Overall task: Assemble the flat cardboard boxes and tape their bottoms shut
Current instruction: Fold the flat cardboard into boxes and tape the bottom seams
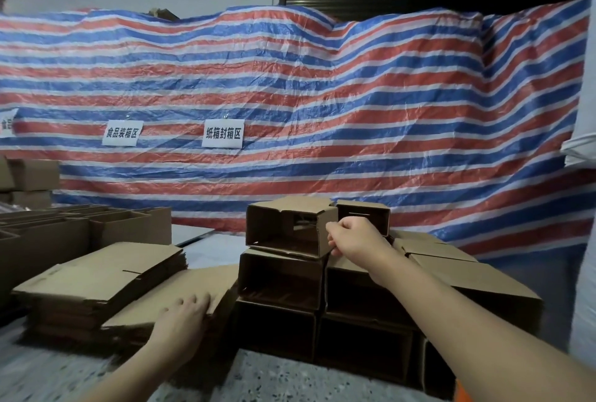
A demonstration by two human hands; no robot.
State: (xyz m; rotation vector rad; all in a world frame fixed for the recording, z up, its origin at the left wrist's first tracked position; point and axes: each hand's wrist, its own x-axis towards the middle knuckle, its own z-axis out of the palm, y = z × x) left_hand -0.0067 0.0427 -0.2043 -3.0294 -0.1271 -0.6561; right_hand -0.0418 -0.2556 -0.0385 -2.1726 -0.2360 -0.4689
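Head view. The right hand [351, 237], fingers curled, grips the right edge of an assembled brown cardboard box [290, 227] lying on its side atop a stack of assembled brown boxes [322, 292], open ends facing the camera. The left hand [185, 316] rests with fingers nearly straight on the top sheet of a pile of flat brown cardboard blanks [106, 285] on the speckled floor [267, 376]. A red, white and blue striped tarpaulin [322, 95] bearing two white paper signs [222, 133] hangs behind.
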